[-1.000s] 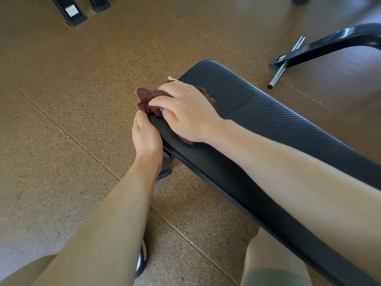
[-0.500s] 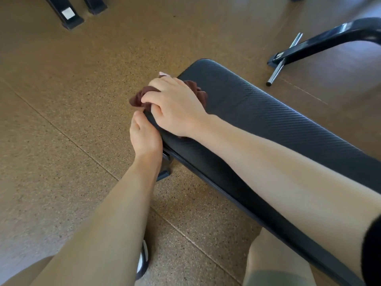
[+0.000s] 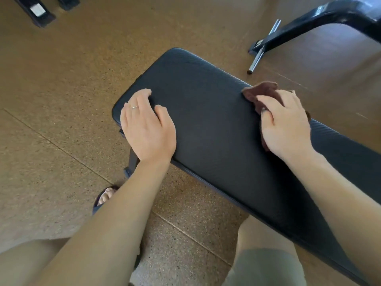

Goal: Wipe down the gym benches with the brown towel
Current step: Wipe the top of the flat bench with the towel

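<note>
The right hand (image 3: pixel 286 124) now holds the crumpled brown cloth towel (image 3: pixel 262 92) at the far edge of the black padded gym bench worktop (image 3: pixel 210 129), its grip closed around the bunched fabric; earlier it worked at the near-left corner. The left hand (image 3: pixel 147 124) has shifted onto the pad, fingers relaxed, gripping nothing. The towel is dark brown and wadded.

Speckled brown rubber floor (image 3: pixel 61 83) with thin seams. Two black equipment feet (image 3: pixel 39 11) stand far left; a black curved frame (image 3: pixel 321 19) with a chrome bar (image 3: pixel 261 52) stands far right.
</note>
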`<state>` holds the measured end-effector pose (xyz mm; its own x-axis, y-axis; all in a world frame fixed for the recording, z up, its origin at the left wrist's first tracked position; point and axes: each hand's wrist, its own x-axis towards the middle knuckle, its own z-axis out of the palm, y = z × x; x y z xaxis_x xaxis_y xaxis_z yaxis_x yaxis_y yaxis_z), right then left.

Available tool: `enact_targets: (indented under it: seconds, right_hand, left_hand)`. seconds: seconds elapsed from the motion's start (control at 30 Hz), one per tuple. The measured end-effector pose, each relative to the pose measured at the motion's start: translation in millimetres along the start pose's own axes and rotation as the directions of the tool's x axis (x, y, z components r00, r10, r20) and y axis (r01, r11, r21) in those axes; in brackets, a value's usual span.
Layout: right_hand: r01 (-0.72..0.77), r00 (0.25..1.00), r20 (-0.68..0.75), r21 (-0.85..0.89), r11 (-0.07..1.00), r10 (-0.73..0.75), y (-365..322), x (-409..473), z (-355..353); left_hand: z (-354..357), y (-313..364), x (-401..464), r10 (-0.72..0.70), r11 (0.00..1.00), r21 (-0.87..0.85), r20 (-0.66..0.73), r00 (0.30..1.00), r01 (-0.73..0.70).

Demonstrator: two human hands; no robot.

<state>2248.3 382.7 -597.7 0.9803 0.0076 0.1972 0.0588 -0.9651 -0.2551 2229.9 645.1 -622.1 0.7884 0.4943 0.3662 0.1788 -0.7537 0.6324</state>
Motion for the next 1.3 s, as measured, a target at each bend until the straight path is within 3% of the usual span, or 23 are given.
enact_targets:
  seconds: [0.13, 0.23, 0.37, 0.5, 0.63, 0.83, 0.97, 1.07, 1.2, 1.3]
  right_hand:
    - [-0.046, 0.999, -0.02, -0.03, 0.998, 0.046, -40.3, 26.1, 11.9]
    - [0.118, 0.993, -0.014, -0.031, 0.993, -0.119, -102.7, 55.1, 38.1]
    - [0.378, 0.925, 0.046, -0.007, 0.926, -0.377, -174.4, 68.2, 53.9]
    - [0.416, 0.904, 0.042, 0.14, 0.899, -0.425, -145.9, 25.0, 37.5]
    - [0.386, 0.907, 0.106, 0.18, 0.905, -0.408, -97.6, -40.8, 10.7]
    - [0.418, 0.905, 0.022, 0.132, 0.899, -0.424, -127.1, 30.8, 36.9]
    - [0.372, 0.925, 0.071, 0.045, 0.927, -0.374, -151.9, 78.1, 50.1]
    - [0.332, 0.94, 0.062, 0.045, 0.942, -0.334, -133.0, 80.0, 40.6]
    - [0.049, 0.998, 0.028, 0.006, 0.999, -0.049, -53.8, 57.7, 13.3]
    - [-0.136, 0.991, -0.02, -0.015, 0.991, 0.136, 8.6, 11.6, -13.7]
  left_hand:
    - [5.1, 4.0, -0.4, 0.026, 0.999, 0.027, -0.045, 0.999, -0.024]
    - [5.4, 1.0, -1.5, 0.027, 0.999, 0.023, -0.053, 0.998, -0.026]
    - [3.6, -1.7, -1.0, 0.043, 0.999, 0.004, -0.027, 0.999, -0.043]
    - [3.1, -4.2, -1.0, 0.046, 0.999, -0.002, -0.03, 0.999, -0.046]
    - [4.0, -1.7, -1.9, 0.015, 1.0, -0.027, -0.056, 0.998, -0.016]
    - [5.9, -0.3, -1.3, -0.003, 1.0, 0.0, -0.06, 0.998, 0.003]
    - [5.1, -1.4, -1.7, 0.007, 1.0, -0.014, -0.036, 0.999, -0.008]
    - [5.3, -1.2, -0.8, 0.002, 1.0, -0.002, -0.034, 0.999, -0.002]
    - [5.4, 0.2, -1.5, 0.017, 1.0, 0.015, -0.026, 1.0, -0.017]
    - [4.5, -1.4, -0.9, 0.034, 0.999, 0.017, -0.018, 0.999, -0.033]
